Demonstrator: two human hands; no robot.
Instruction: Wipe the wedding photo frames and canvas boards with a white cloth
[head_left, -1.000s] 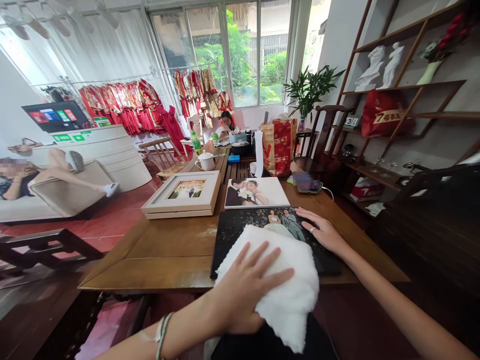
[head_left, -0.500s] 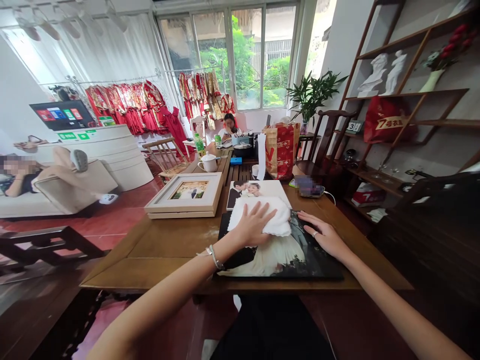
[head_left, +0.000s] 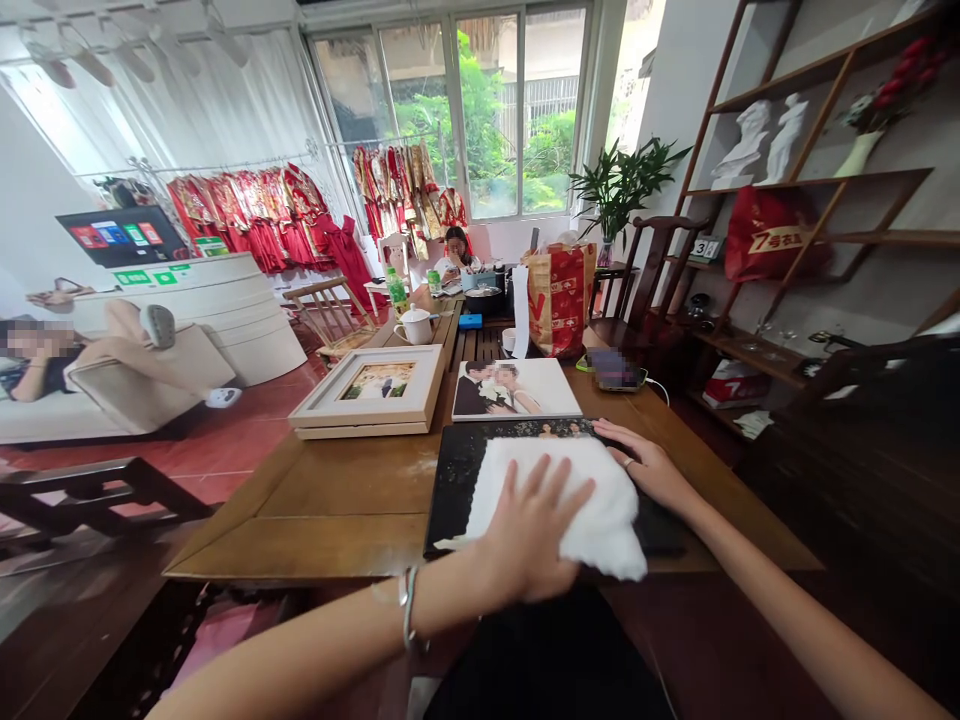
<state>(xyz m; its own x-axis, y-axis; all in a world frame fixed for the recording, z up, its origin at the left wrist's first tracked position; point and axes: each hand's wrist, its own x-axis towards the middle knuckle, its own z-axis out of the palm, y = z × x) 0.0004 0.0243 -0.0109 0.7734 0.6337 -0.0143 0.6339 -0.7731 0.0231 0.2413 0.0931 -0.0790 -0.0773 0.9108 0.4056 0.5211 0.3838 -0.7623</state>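
Left hand (head_left: 534, 530) on the cloth (head_left: 613, 505), right hand (head_left: 649, 468) on the panel (head_left: 456, 480)

2 hands down, 1 cloth between your left palm and the dark photo panel. The panel lies flat on the table (head_left: 322, 500), right in front of you, its long side seemingly running left to right, near edge close to the table's near edge.

Key relation: the cloth sits directly under your left hand, so the left is the nearer of the 2. It covers the panel's middle and much of its right part — the left strip is bare, and the near right corner of the cloth hangs past the panel's near edge.

Left hand: fingers spread, palm down, gripping nothing you could call a fold; slightly blurred. Right hand: laid flat at the panel's far right, fingertips just beside the cloth's far right corner. Whether your right thumb hooks the edge — cannot tell.

Around: the couple print (head_left: 555, 385) lies just beyond the panel; the frame (head_left: 360, 422) sits beyond it to the left; the paper bag (head_left: 561, 305) stands farther off, upright.
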